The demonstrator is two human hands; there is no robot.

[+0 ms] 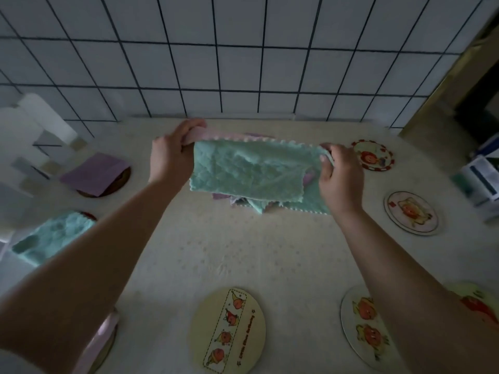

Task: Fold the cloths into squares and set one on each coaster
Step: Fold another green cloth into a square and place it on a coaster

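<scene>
I hold a teal cloth with a pink reverse (243, 171) stretched above the table's far middle. My left hand (171, 155) grips its left top corner and my right hand (340, 176) pinches its right top corner. Under it lies a small pile of pink and teal cloths (243, 202). At the left, a folded purple cloth (94, 174) sits on a dark coaster (121, 182), and a folded teal cloth (54, 236) covers another coaster. Bare picture coasters lie at the far right (374, 155), right (411, 213), near middle (228, 330) and near right (361, 322).
A tiled wall (243, 63) rises behind the pale table (243, 252). White containers (29, 141) stand at the far left. A boxed item (480, 179) sits at the right edge. A pink cloth on a coaster (102, 338) shows at the near left, partly behind my forearm.
</scene>
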